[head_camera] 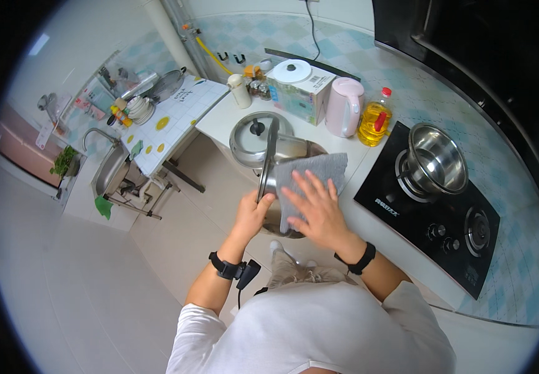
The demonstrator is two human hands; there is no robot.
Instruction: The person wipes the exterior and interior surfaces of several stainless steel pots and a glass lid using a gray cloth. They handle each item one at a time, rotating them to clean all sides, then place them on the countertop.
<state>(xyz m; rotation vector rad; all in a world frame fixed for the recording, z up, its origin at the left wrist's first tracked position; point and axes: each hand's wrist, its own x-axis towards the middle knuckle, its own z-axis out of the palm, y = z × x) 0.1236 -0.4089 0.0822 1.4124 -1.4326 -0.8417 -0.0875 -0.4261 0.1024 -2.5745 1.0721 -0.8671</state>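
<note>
My left hand (pixel 250 216) grips the rim of a stainless steel pot (pixel 270 175), which is tilted on its side near the counter's front edge. A grey cloth (pixel 314 168) lies against the pot, and my right hand (pixel 318 212) rests spread on it, fingers apart and pressing flat rather than gripping. The cloth hides part of the pot. Just behind the pot, a round glass lid (pixel 256 135) with a steel rim and a black knob lies on the counter.
Right of my hands, a steel pot (pixel 437 159) stands on a black gas hob (pixel 405 196). Behind are an oil bottle (pixel 375 119), a pink electric kettle (pixel 344 107), a cardboard box (pixel 300 98) and a cream flask (pixel 239 91). A patterned table (pixel 176 117) and sink (pixel 110 169) are at left.
</note>
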